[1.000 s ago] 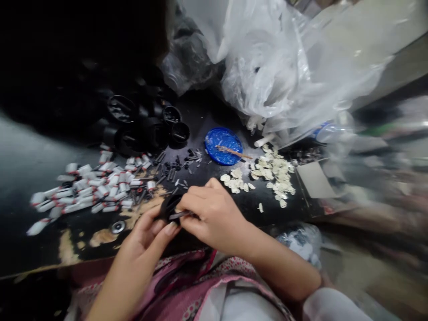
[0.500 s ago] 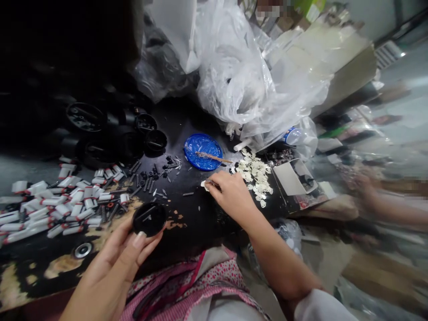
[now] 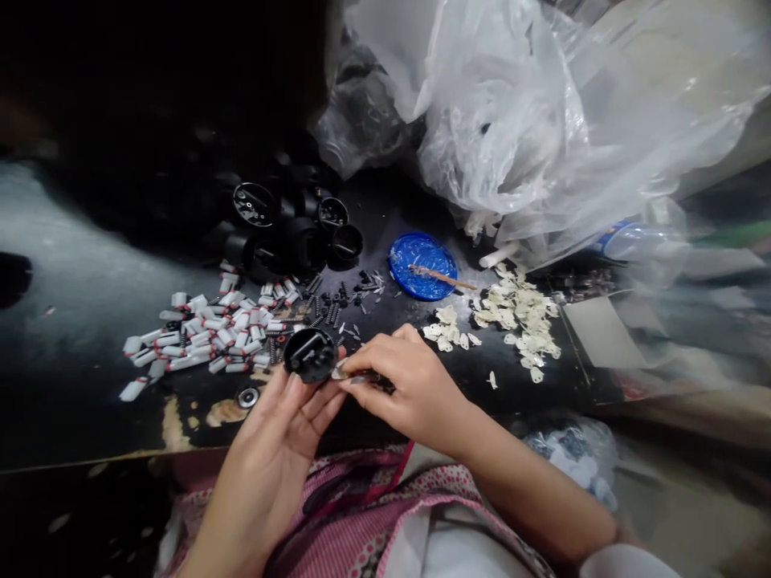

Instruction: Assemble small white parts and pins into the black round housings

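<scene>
head view: left hand [image 3: 282,429] grips black cup [image 3: 309,356], right hand [image 3: 405,379] pinches pale piece [image 3: 339,373].

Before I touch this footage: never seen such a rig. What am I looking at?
There's no machine: these are one person's bare hands, and the view comes from a camera worn on the head, looking forward and down. The left hand holds a round black cup, its open side showing. The right hand pinches a small pale piece beside the cup; the darker bit in its fingers is unclear. On the dark, worn table lie white pieces with red bands, springs, flat cream pieces and a blue lid with a stick.
</scene>
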Demonstrator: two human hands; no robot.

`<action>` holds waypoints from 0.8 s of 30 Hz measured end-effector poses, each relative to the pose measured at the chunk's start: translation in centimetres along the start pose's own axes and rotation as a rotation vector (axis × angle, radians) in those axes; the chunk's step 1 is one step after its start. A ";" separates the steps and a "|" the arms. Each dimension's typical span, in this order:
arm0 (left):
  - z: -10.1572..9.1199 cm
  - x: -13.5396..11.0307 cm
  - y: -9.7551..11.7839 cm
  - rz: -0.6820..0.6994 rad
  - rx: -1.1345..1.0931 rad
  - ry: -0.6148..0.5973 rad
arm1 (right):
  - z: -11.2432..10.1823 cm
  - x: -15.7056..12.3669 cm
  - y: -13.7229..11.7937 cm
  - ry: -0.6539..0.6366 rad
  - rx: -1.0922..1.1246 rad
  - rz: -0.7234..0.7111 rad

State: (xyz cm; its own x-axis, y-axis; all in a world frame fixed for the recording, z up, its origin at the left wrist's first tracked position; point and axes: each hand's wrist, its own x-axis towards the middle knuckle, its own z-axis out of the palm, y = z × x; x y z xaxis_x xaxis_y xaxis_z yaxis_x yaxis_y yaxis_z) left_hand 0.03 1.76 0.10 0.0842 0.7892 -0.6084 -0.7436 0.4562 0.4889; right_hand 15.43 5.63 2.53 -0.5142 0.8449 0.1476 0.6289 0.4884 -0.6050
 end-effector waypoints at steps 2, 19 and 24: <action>-0.2 0.1 0.1 0.011 0.024 0.019 | 0.1 0.0 -0.1 0.013 -0.034 -0.055; 0.0 0.0 -0.3 0.095 0.241 -0.026 | 0.2 0.5 -0.4 0.090 -0.132 -0.118; 0.1 0.1 -0.7 0.138 0.181 0.008 | 0.4 0.0 -1.1 0.113 -0.155 -0.123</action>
State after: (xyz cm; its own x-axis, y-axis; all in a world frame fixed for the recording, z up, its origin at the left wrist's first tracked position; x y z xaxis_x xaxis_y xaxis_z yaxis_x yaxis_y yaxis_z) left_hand 0.65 1.61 -0.24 -0.0163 0.8464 -0.5323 -0.6166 0.4106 0.6717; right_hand 14.54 4.97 2.88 -0.5293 0.7919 0.3044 0.6523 0.6093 -0.4508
